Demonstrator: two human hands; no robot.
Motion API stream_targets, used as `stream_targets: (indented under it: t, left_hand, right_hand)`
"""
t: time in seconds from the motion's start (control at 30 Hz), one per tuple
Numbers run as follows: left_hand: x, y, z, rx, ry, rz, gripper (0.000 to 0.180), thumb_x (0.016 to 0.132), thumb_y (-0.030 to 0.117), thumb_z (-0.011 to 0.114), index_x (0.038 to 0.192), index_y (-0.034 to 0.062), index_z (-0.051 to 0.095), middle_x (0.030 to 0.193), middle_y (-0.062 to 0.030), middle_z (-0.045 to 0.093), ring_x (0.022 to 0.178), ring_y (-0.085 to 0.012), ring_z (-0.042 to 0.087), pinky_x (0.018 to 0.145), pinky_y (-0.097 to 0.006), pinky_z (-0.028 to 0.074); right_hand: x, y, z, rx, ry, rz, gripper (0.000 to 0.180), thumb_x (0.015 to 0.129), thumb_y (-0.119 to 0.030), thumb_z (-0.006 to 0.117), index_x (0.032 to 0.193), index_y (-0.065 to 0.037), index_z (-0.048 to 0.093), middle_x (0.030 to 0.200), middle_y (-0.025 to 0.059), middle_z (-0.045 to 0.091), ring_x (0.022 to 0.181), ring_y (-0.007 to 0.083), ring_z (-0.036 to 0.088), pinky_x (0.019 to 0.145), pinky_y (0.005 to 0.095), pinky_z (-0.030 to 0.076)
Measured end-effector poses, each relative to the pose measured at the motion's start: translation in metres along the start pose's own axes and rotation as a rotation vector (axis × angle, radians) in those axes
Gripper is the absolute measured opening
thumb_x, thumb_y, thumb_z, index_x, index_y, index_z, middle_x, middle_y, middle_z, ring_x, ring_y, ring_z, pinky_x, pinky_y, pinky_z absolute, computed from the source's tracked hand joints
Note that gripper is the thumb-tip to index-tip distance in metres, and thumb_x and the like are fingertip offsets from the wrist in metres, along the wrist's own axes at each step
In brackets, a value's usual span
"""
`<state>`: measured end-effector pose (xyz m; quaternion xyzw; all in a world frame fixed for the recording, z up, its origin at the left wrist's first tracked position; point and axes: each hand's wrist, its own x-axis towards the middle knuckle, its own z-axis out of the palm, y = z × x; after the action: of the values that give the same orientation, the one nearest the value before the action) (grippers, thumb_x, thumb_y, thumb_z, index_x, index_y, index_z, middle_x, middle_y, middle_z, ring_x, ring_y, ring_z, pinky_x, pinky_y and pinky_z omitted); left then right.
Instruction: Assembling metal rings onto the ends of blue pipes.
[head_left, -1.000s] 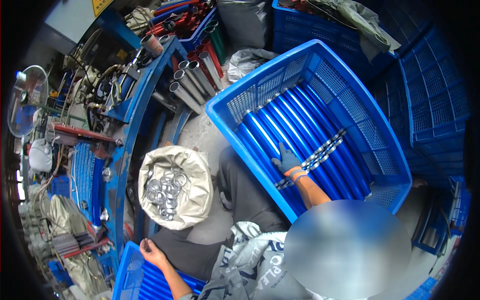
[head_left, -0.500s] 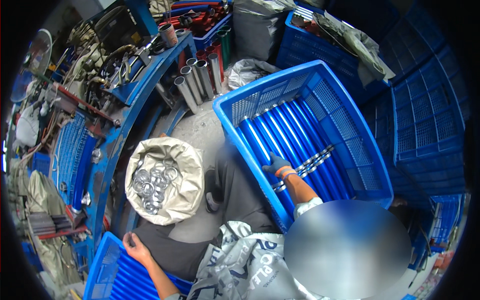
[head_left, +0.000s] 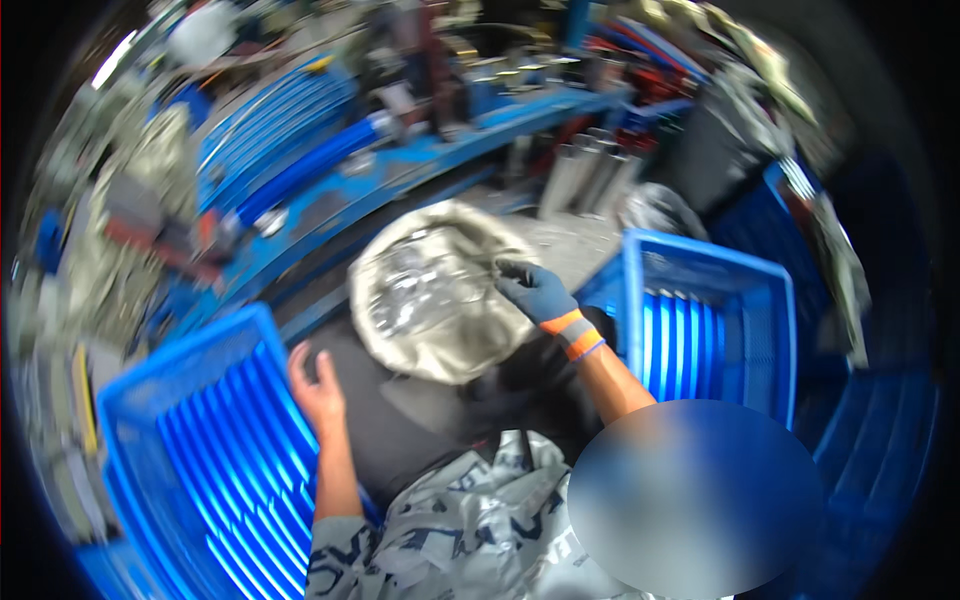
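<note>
Gloved right hand (head_left: pixel 535 290) at sack (head_left: pixel 435 290) rim.
Apparently pinching the rim's right edge; blurred. Bare left hand (head_left: pixel 318 385) spread, below-left, apart.

Two bright blue ribbed crates (head_left: pixel 190 440), a grey-beige sack (head_left: pixel 440 290), a dark blue glove (head_left: pixel 535 290) with orange-striped cuff.

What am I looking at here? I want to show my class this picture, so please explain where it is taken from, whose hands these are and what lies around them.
The picture comes from a fisheye camera worn on a person's head, looking down, so straight edges bend. The right hand, in a dark glove with an orange cuff, reaches into an open sack of shiny metal rings; whether it grips anything is unclear. The bare left hand rests open by a blue crate of blue tubes. A second blue crate stands on the right. The view is blurred.
</note>
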<state>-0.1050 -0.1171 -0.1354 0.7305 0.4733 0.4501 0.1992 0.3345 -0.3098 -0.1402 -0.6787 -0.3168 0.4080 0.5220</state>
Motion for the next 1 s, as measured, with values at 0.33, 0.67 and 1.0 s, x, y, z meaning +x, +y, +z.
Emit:
stream_targets:
  t: [0.33, 0.67, 1.0]
  left_hand:
    - [-0.162, -0.159, -0.388, 1.032, 0.324, -0.234, 0.073, 0.098, 0.026, 0.085, 0.158, -0.0069, 0.058, 0.157, -0.0354, 0.064, 0.151, -0.0558, 0.057, 0.132, -0.06, 0.042]
    - [-0.2, -0.185, -0.596, 1.222, 0.308, -0.96, 0.099, 0.094, 0.055, 0.09, 0.167, 0.0007, 0.051, 0.175, -0.0254, 0.051, 0.165, -0.0444, 0.046, 0.137, -0.058, 0.036]
    - [-0.141, -0.219, -0.632, 1.168, 0.069, -1.338, 0.133, 0.085, 0.074, 0.092, 0.182, 0.007, 0.032, 0.184, -0.0207, 0.04, 0.171, -0.0422, 0.036, 0.14, -0.065, 0.027]
  right_hand:
    - [0.116, 0.149, 0.09, -1.202, 0.008, -0.121, 0.054, 0.093, -0.062, 0.083, 0.129, -0.022, 0.088, 0.158, 0.0349, 0.066, 0.138, 0.0566, 0.068, 0.114, 0.0585, 0.06]
    - [0.094, 0.124, 0.117, -1.156, -0.01, -0.201, 0.038, 0.097, -0.04, 0.079, 0.114, -0.007, 0.087, 0.135, 0.0267, 0.078, 0.123, 0.051, 0.074, 0.104, 0.0603, 0.06]
    - [0.08, 0.11, 0.102, -0.971, -0.153, -0.105, 0.039, 0.091, -0.03, 0.077, 0.113, 0.001, 0.085, 0.11, 0.0287, 0.083, 0.108, 0.0501, 0.079, 0.094, 0.0559, 0.061]
